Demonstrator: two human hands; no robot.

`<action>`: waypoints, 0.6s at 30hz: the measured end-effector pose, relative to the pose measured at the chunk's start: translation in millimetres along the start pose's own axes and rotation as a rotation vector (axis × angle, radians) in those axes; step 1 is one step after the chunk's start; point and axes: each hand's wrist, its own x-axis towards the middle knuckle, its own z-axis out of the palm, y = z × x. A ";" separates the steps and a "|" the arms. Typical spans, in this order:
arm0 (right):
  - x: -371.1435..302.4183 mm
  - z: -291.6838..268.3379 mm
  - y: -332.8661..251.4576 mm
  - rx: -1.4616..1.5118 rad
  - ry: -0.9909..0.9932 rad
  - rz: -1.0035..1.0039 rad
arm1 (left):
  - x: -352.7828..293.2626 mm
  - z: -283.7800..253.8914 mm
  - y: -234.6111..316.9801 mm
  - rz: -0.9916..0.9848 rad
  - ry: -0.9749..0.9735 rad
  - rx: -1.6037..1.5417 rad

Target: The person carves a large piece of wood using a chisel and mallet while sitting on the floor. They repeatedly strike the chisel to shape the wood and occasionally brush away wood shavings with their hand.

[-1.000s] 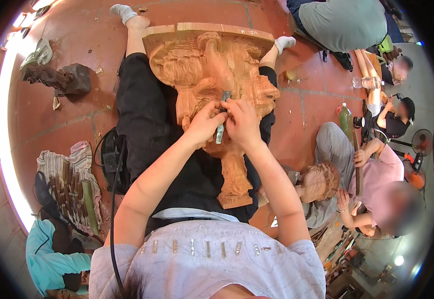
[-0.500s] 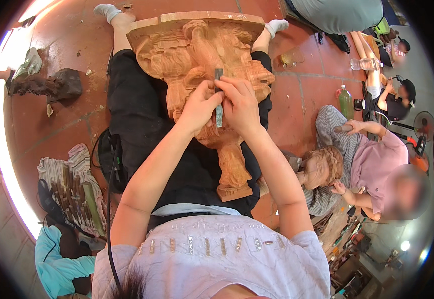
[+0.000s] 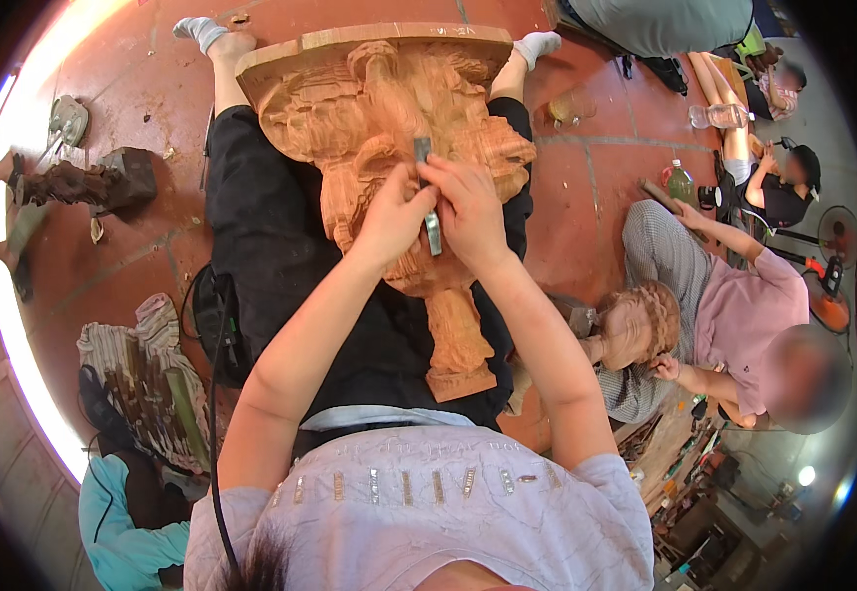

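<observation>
A large reddish-brown wood carving [image 3: 300, 113] lies between my legs, its wide flat base far from me and its narrow end nearest. Over its middle, my left hand [image 3: 395, 215] pinches a narrow grey strip [image 3: 434, 238], whose exact kind I cannot make out. My right hand [image 3: 472, 209] is closed on the same strip, fingers bent beside the left ones. The strip's dark upper end sticks out beyond my fingertips, and its paler, shiny lower end shows between my wrists. My fingers hide its middle.
On the left, a striped cloth holds several carving tools [image 3: 158, 379], with a dark carved piece [image 3: 128, 182] beyond. At right, a co-worker in pink [image 3: 749, 295] sits by a carved wooden head [image 3: 637, 323]. A green bottle [image 3: 681, 185] and a clear bottle [image 3: 719, 116] stand farther off.
My hands and the strip have shifted slightly left with the view, still over the carving's middle. The co-worker's hand with a tool has moved away from their body. A blurred shape appears at the left edge.
</observation>
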 end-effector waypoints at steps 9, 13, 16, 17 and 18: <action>3.6 -8.0 -3.4 -0.001 -0.023 0.018 | -1.7 1.2 1.4 -0.044 -0.035 0.052; -8.7 3.4 -8.0 -0.016 0.003 0.061 | -1.7 -1.1 -1.8 -0.032 -0.023 0.096; -16.5 3.6 -12.9 -0.029 -0.045 0.065 | -4.1 -5.6 -15.4 -0.024 -0.023 0.120; -17.2 3.1 -13.9 -0.035 -0.058 0.068 | -4.1 -5.9 -16.8 -0.032 -0.018 0.142; -13.4 0.4 -14.1 -0.023 -0.038 0.060 | -3.0 -5.1 -15.5 0.052 0.010 0.219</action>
